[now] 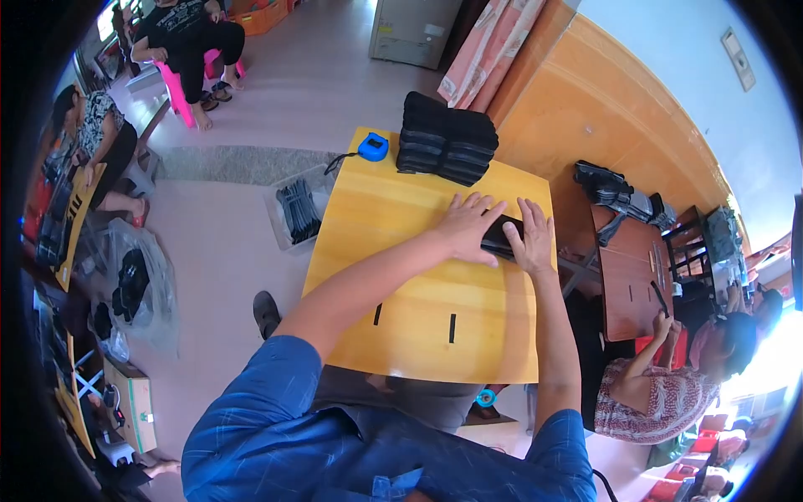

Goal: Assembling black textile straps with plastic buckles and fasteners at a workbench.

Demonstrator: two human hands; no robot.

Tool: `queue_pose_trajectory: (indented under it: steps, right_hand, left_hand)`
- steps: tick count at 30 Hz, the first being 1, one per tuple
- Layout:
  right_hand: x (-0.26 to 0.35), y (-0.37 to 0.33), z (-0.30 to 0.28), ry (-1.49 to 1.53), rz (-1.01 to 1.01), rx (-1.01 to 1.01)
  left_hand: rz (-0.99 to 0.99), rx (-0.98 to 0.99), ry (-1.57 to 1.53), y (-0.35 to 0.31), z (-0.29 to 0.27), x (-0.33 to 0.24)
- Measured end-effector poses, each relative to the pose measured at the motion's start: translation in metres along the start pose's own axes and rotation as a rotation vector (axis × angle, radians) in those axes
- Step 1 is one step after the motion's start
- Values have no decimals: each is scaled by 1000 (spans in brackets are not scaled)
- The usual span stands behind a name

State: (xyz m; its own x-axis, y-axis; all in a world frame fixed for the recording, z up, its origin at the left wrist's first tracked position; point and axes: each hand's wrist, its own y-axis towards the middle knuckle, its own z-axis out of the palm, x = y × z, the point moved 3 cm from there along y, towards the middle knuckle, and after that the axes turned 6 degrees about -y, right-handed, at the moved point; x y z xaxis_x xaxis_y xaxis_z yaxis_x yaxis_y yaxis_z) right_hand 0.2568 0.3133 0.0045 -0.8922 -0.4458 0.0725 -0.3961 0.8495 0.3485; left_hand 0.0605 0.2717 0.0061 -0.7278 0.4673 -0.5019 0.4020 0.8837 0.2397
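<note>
On the yellow tabletop [393, 251], my left hand [470, 231] lies with its fingers stretched out and apart, touching the left side of a small pile of flat black cloth pieces [499, 238]. At the right side of the pile rests my right hand [534, 241], fingers also extended, its thumb by the black cloth. Part of the pile is hidden under both hands; neither is closed around it. Beyond them, at the far edge, stands a taller stack of folded black cloth items [447, 138]. Their exact kind cannot be made out.
A blue tape measure [373, 147] lies at the table's far left corner. Two black strips [452, 328] mark the near tabletop. On the floor at left is a clear bin [283, 242] of dark cloth pieces. Co-workers sit at a brown table [623, 284] on the right and at far left.
</note>
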Motion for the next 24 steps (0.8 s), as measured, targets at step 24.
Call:
queue_pose_trajectory:
  steps: [24]
  right_hand:
    - [41, 207, 27, 1098, 759, 587]
  left_hand:
    - [-627, -489, -1190, 73, -130, 192]
